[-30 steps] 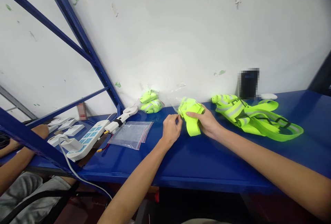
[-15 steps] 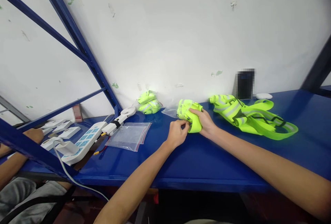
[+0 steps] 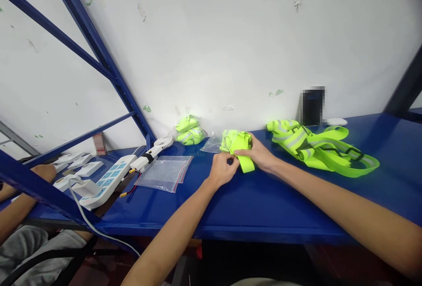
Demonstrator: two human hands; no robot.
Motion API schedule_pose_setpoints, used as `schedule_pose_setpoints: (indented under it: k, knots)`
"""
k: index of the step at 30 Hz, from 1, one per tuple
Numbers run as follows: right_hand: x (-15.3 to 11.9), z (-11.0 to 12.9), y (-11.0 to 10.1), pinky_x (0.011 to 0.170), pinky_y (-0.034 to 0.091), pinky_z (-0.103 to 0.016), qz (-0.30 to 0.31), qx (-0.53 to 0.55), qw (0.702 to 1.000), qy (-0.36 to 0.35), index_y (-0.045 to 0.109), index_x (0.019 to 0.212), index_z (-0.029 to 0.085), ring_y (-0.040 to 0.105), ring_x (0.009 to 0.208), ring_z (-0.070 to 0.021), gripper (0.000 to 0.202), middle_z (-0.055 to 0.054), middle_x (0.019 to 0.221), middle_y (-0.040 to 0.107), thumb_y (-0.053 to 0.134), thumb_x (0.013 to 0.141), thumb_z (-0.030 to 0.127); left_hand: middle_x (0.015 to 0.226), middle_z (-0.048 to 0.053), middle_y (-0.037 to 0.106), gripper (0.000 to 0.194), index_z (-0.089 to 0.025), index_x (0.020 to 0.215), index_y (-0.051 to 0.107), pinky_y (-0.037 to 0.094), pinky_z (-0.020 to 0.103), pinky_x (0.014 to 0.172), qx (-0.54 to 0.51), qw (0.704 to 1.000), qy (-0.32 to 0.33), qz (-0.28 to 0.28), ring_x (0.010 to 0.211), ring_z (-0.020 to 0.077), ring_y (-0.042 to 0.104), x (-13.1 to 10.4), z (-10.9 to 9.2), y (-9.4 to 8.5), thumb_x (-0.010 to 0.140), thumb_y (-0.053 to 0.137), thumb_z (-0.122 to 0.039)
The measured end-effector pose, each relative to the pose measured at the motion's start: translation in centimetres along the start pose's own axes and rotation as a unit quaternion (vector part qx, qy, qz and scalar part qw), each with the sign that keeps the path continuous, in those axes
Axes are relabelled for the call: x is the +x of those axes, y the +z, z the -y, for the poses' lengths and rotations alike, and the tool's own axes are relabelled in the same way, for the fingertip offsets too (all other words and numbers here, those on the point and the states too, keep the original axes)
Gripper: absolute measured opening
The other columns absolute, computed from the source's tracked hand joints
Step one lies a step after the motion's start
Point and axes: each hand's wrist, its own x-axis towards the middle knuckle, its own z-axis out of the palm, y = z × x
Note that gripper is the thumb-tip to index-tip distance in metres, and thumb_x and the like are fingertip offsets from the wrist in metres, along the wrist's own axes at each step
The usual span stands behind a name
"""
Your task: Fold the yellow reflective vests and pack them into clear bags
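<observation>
A rolled fluorescent yellow-green reflective strap bundle (image 3: 233, 140) sits in front of me above the table, a loose strap end hanging from its lower right. My right hand (image 3: 259, 153) is closed round its right side, thumb across the front. A clear plastic bag (image 3: 211, 143) shows at the bundle's left end; how far it covers the bundle is hard to see. My left hand (image 3: 223, 170) is closed in a pinch at the bundle's lower edge, and what lies between its fingertips is hidden.
Right of my hands lies a loose reflective harness (image 3: 306, 145). Bagged yellow-green bundles (image 3: 189, 131) rest by the wall. Flat zip bags (image 3: 166, 174), a handheld fan (image 3: 163, 142) and a power strip (image 3: 110, 180) are leftward. Beyond the blue frame post (image 3: 42, 189) is another person's hand (image 3: 44, 172).
Both hands and the bundle have shifted slightly left. My right thumb has come lower across the bundle's front, and the loose strap end hangs a little further down.
</observation>
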Motion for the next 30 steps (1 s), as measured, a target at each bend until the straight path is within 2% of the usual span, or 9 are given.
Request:
schedule_pose_setpoints:
  k: [8,10,14,18,20,23,26,28,30]
  knots:
    - [0.9,-2.6,1.0,0.093,0.048,-0.043,-0.158,-0.172,0.971,-0.049,0.047,0.111,0.021,0.062,0.100,-0.0253,0.056,-0.004,0.103,0.062,0.073,0.061,0.023,0.060,0.002,0.056,0.028,-0.017,0.058,0.049,0.032,0.026,0.062,0.077,0.994,0.058,0.050,0.060,0.0130,0.049,0.0,-1.2,0.5,0.084,0.047,-0.022]
    - [0.9,-2.4,1.0,0.093,0.049,-0.041,-0.129,-0.146,0.981,-0.018,0.043,0.117,0.024,0.061,0.103,-0.0246,0.058,-0.005,0.106,0.062,0.071,0.066,0.029,0.060,0.001,0.056,0.026,-0.017,0.058,0.049,0.032,0.026,0.062,0.060,0.996,0.045,0.049,0.060,0.0125,0.048,0.1,-1.0,0.4,0.084,0.047,-0.022]
    - [0.1,-0.1,0.0,0.075,0.057,-0.039,0.025,-0.019,0.995,0.096,0.037,0.130,0.033,0.065,0.096,-0.0226,0.056,-0.003,0.108,0.062,0.061,0.079,0.037,0.056,-0.003,0.049,0.023,-0.016,0.056,0.045,0.031,0.024,0.059,-0.012,1.000,-0.009,0.019,0.055,0.0099,0.044,0.3,0.2,-0.8,0.079,0.048,-0.018]
    - [-0.3,1.7,-1.5,0.061,0.059,-0.039,0.123,-0.031,0.980,0.151,0.039,0.129,0.034,0.067,0.076,-0.0208,0.072,-0.001,0.096,0.064,0.076,0.067,0.031,0.055,-0.004,0.041,0.027,-0.017,0.055,0.037,0.029,0.023,0.056,-0.081,0.996,-0.016,0.037,0.055,0.0090,0.038,0.2,1.1,-2.1,0.080,0.044,-0.017]
    - [0.1,1.5,-1.8,0.055,0.058,-0.035,0.118,-0.080,0.980,0.137,0.048,0.117,0.028,0.065,0.068,-0.0192,0.062,0.000,0.086,0.065,0.079,0.063,0.031,0.056,-0.004,0.039,0.027,-0.017,0.056,0.036,0.029,0.023,0.057,-0.091,0.995,-0.002,0.051,0.055,0.0090,0.037,0.2,0.8,-2.3,0.082,0.043,-0.018]
    - [0.9,0.3,-1.6,0.051,0.050,-0.027,0.011,-0.229,0.973,0.035,0.053,0.091,0.022,0.060,0.064,-0.0172,0.036,0.001,0.073,0.062,0.075,0.065,0.032,0.058,-0.003,0.041,0.027,-0.017,0.058,0.038,0.031,0.024,0.061,-0.056,0.996,0.046,0.050,0.058,0.0097,0.039,0.0,-0.6,-1.8,0.085,0.044,-0.020]
    - [1.3,-0.6,-1.2,0.057,0.046,-0.028,-0.109,-0.390,0.912,-0.071,0.050,0.073,0.021,0.058,0.065,-0.0177,0.023,-0.001,0.070,0.060,0.068,0.070,0.035,0.061,-0.002,0.045,0.026,-0.017,0.060,0.041,0.032,0.025,0.065,-0.007,0.995,0.086,0.051,0.062,0.0111,0.042,0.0,-1.7,-1.1,0.086,0.045,-0.021]
    - [1.0,-0.5,-1.2,0.056,0.045,-0.029,-0.094,-0.396,0.912,-0.057,0.051,0.077,0.021,0.058,0.061,-0.0177,0.021,-0.001,0.069,0.061,0.064,0.075,0.038,0.062,-0.002,0.047,0.026,-0.018,0.061,0.043,0.034,0.025,0.066,0.008,0.997,0.070,0.034,0.063,0.0118,0.044,0.1,-1.5,-0.9,0.086,0.044,-0.021]
    - [0.5,0.0,-1.3,0.053,0.045,-0.029,0.007,-0.312,0.950,0.005,0.054,0.094,0.022,0.059,0.056,-0.0174,0.027,-0.001,0.070,0.063,0.061,0.078,0.042,0.062,-0.001,0.049,0.028,-0.018,0.062,0.045,0.034,0.025,0.064,0.018,1.000,0.021,-0.010,0.062,0.0120,0.045,0.3,-0.6,-1.1,0.089,0.041,-0.022]
